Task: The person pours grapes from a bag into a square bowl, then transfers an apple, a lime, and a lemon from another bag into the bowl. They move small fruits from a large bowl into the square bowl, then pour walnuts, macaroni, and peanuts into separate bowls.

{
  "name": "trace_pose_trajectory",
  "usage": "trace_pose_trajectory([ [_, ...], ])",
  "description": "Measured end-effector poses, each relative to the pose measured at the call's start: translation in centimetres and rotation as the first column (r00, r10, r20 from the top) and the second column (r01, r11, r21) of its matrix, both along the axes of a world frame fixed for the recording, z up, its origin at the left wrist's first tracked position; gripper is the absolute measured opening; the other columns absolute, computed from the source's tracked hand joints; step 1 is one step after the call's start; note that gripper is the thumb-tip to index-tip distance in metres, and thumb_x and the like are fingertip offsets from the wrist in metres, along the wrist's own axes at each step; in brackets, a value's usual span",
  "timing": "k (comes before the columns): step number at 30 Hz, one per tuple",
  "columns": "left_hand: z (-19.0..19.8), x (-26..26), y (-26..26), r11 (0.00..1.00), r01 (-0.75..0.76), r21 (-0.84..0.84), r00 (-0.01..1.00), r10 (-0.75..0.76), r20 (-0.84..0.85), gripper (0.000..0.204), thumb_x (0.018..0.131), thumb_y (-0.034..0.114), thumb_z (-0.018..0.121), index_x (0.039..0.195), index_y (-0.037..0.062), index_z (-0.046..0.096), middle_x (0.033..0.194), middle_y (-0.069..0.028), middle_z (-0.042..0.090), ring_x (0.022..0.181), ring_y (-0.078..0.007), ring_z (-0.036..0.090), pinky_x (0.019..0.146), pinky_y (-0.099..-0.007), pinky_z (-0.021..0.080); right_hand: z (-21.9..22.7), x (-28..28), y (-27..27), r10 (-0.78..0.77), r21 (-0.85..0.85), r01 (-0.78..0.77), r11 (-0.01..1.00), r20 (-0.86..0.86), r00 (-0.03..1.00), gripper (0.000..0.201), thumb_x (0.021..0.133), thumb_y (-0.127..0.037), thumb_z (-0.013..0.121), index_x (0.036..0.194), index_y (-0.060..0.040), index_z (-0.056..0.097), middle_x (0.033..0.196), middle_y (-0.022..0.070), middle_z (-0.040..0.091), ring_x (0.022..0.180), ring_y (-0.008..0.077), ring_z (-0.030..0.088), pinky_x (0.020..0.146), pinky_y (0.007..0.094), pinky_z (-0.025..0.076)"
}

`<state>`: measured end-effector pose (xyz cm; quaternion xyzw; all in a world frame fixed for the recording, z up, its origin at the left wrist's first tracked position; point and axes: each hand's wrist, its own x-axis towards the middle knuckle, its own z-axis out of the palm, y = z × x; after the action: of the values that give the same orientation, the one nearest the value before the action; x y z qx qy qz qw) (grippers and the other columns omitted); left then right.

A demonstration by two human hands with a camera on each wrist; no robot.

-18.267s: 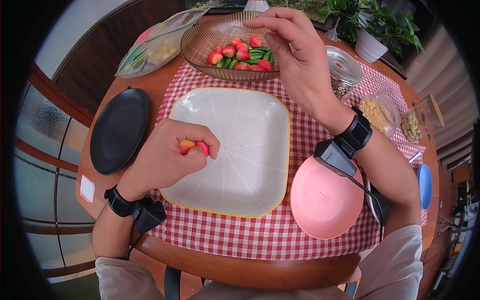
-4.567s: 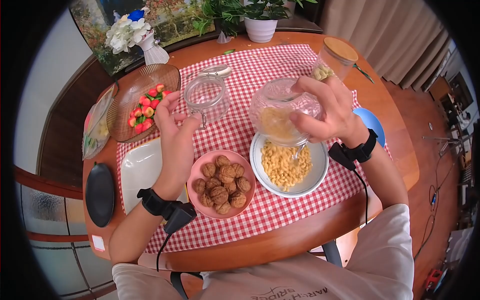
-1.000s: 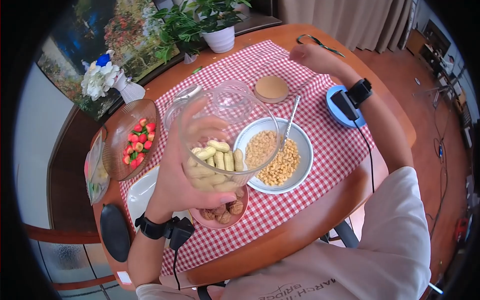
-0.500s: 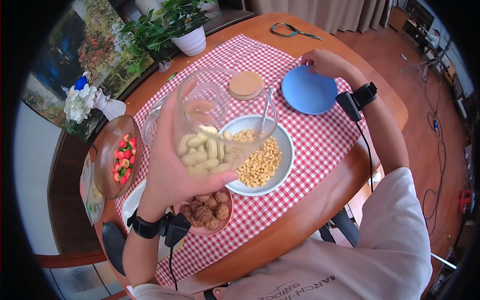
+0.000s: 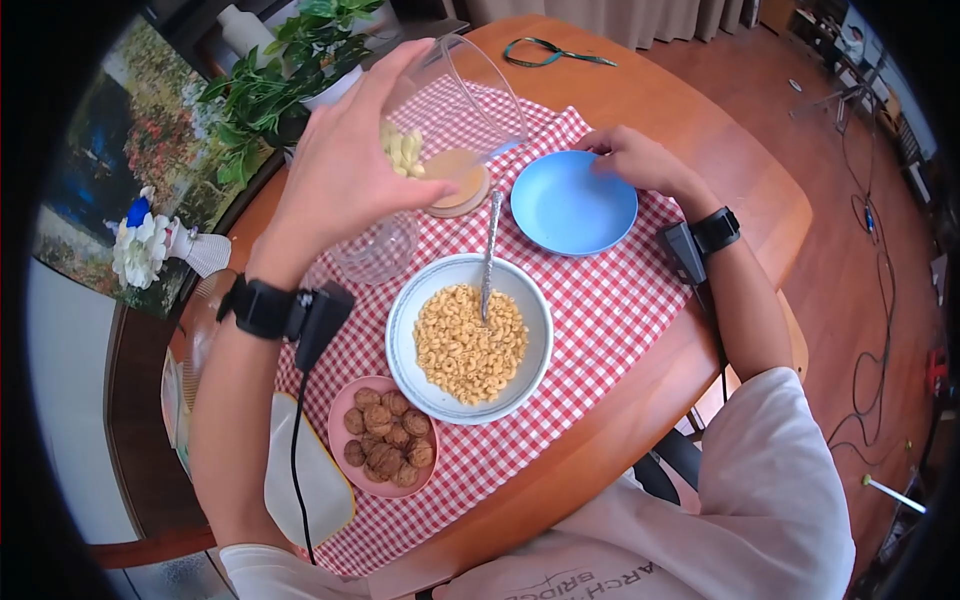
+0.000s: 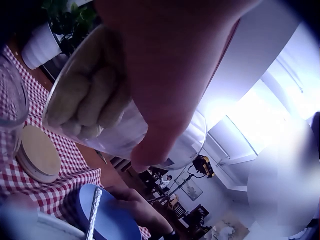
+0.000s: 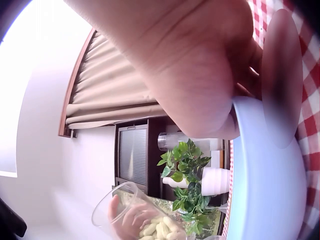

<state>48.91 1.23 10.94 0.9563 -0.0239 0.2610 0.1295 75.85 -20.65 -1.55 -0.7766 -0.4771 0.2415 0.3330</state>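
My left hand [image 5: 335, 165] grips a clear glass jar [image 5: 455, 85], raised over the far part of the table and tilted with its mouth to the right. Unshelled peanuts [image 5: 402, 150] lie low inside it, and my thumb presses along its side in the left wrist view. To the right, a shallow blue plate [image 5: 573, 212] rests on the checked cloth. My right hand [image 5: 640, 160] pinches its far rim, thumb over the edge in the right wrist view. The jar's round wooden lid [image 5: 460, 190] lies on the cloth, partly behind the jar.
Nearer me stand a white bowl [image 5: 541, 340] of small yellow macaroni-like pieces with a spoon [image 5: 490, 245] and a pink plate [image 5: 343, 470] of walnuts. An empty glass jar [image 5: 375, 250] stands beneath my left forearm; a white square plate [image 5: 300, 490] is at left.
The left hand has lifted the peanut jar away from over the bowl and tipped it rightward. The right hand has reached the blue plate, taken its rim and drawn it inward from the table's right side.
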Motion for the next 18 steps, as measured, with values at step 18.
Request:
trace_pose_trajectory([
  [18, -3.8, 5.9, -0.5, 0.92, 0.106, 0.377, 0.975, -0.022, -0.22, 0.106, 0.057, 0.019, 0.09, 0.154, 0.0219, 0.048, 0.131, -0.0087, 0.064, 0.117, -0.0279, 0.062, 0.104, -0.0444, 0.041, -2.1, 1.4, 0.4, -0.117, 0.067, 0.136, 0.988, -0.231, 0.966, 0.038, 0.09, -0.006, 0.058, 0.124, 0.0017, 0.074, 0.084, 0.0067, 0.07, 0.062, 0.0116, 0.059, 0.056, 0.0278, 0.048],
])
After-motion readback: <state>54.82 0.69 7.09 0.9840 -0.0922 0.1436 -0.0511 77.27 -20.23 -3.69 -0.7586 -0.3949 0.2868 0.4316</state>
